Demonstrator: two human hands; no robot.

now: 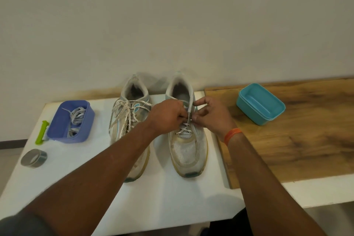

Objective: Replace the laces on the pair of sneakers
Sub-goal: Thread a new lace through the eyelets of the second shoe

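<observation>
Two worn white sneakers stand side by side on the white table, toes toward me. The left sneaker [128, 120] carries loose speckled laces up its front. On the right sneaker [186, 147] only the lower eyelets are laced. My left hand [168, 116] pinches the lace [184, 130] at the tongue of the right sneaker. From the other side my right hand [209, 114] pinches the same lace, fingers curled over the eyelets. A blue tub [87, 120] at the left holds grey laces [75, 118].
A green tool [41, 132] and a roll of grey tape [34, 158] lie left of the blue tub. A teal lidded box [260, 103] sits on a wooden board [306, 140] at the right. The wall rises just behind the sneakers.
</observation>
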